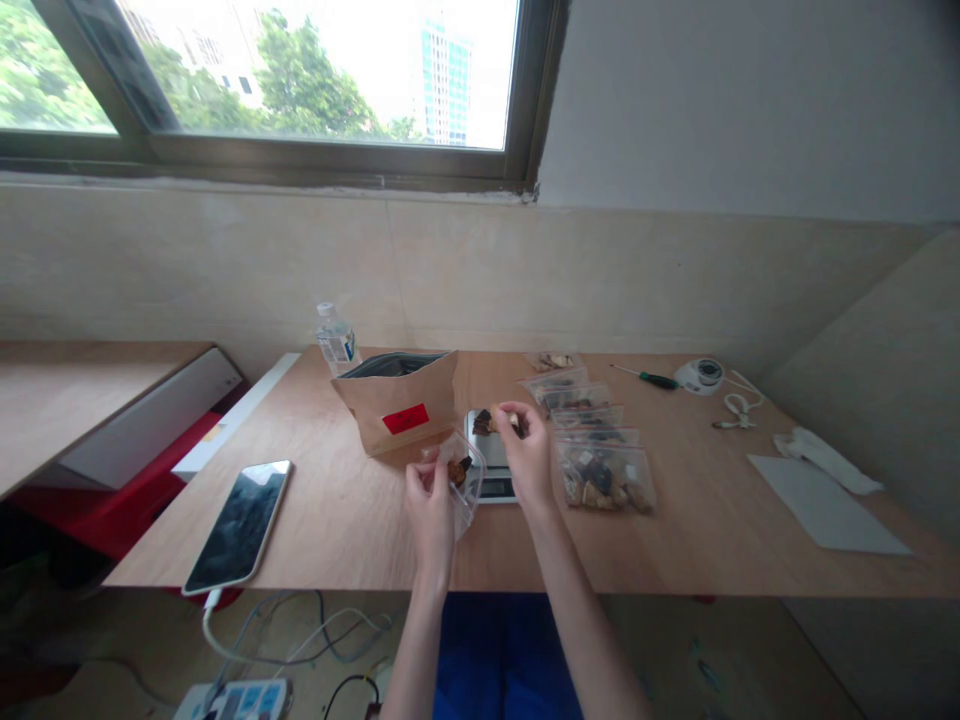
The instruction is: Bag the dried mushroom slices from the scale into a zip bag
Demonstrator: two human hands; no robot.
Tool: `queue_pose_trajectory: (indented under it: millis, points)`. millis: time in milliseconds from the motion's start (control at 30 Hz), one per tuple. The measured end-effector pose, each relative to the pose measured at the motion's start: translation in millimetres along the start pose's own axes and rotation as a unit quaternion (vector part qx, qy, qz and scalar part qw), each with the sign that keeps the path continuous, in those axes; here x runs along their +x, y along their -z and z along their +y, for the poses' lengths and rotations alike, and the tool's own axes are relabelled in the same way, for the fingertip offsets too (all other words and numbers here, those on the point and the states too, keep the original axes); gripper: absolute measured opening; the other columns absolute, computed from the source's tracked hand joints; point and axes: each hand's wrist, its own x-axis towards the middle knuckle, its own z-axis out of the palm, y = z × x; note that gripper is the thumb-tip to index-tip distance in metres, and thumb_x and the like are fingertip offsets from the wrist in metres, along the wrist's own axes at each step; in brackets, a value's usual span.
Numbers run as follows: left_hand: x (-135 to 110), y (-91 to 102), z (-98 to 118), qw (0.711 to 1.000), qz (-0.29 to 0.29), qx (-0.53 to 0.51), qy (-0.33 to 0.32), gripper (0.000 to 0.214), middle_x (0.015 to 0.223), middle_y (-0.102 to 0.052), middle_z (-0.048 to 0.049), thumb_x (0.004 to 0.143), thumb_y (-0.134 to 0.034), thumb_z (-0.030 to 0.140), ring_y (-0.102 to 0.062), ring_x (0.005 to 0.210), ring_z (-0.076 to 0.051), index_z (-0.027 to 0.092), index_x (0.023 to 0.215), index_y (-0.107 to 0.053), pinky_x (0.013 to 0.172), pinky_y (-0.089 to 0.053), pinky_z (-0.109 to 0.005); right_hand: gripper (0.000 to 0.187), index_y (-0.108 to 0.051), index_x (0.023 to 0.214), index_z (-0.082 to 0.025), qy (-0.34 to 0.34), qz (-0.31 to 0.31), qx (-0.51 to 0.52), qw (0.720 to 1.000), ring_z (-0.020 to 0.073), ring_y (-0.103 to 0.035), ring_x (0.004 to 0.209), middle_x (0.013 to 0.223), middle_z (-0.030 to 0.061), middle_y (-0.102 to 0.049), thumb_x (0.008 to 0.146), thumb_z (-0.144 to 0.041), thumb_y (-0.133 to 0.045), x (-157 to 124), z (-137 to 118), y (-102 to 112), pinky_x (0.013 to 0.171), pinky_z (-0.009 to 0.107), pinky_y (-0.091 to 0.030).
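A small clear zip bag [472,492] with dark brown dried pieces inside is pinched in my left hand [429,495] at the front of the kraft paper pouch. My right hand [531,450] grips some dried pieces [484,424], dark and pale tan, above a digital kitchen scale [481,462]. The scale's display [496,488] faces me; its digits are too small to read. Behind my left hand stands the open kraft pouch [411,390] with a red label [405,418]. Right of the scale, several filled zip bags [604,485] lie in an overlapping row.
A water bottle [337,342] stands behind the pouch. The phone [241,525], with its cable plugged in, lies at the front left edge. Farther right are a screwdriver [656,380], a white dome camera [701,376] with its cable, and white paper [829,505].
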Motion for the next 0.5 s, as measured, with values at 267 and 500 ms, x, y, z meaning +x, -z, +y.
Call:
queue_pose_trajectory:
  millis: [267,500]
  points:
    - [-2,-7.9,3,0.999,0.032,0.004,0.041,0.027,0.078,-0.058,-0.0019,0.08,-0.055,0.044,-0.059,0.075,-0.017,0.019,0.08,-0.046,0.069,-0.046,-0.032,0.014,-0.062,0.087,-0.017,0.005,-0.182,-0.052,0.982,0.0159,-0.064,0.081,0.087,0.0053,-0.068,0.083,-0.025,-0.05,-32,-31,-20,0.074,0.027,-0.05]
    - [4,-2.0,0,0.996,0.077,-0.022,0.027,0.027,0.08,-0.055,-0.0001,0.081,-0.056,0.043,-0.059,0.079,-0.016,0.02,0.083,-0.043,0.075,-0.045,-0.033,0.028,-0.062,0.096,-0.017,0.099,-0.108,-0.115,0.982,0.0188,-0.06,0.096,0.1,0.01,-0.065,0.091,-0.032,-0.038,1,6,-7,0.087,0.033,-0.047]
